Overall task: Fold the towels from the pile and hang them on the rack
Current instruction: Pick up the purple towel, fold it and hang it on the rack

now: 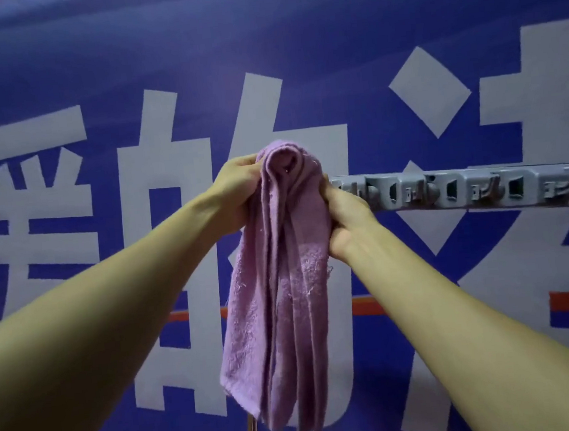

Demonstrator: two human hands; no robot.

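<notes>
Folded lilac terry towel (283,285), gripped at the top by left hand (238,188) and right hand (346,219), is best kept bunched and seated on grey plastic hook rack (482,191).

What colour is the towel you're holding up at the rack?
Light purple, plain with no pattern. The towel shows best in the head view, the only one here.
</notes>
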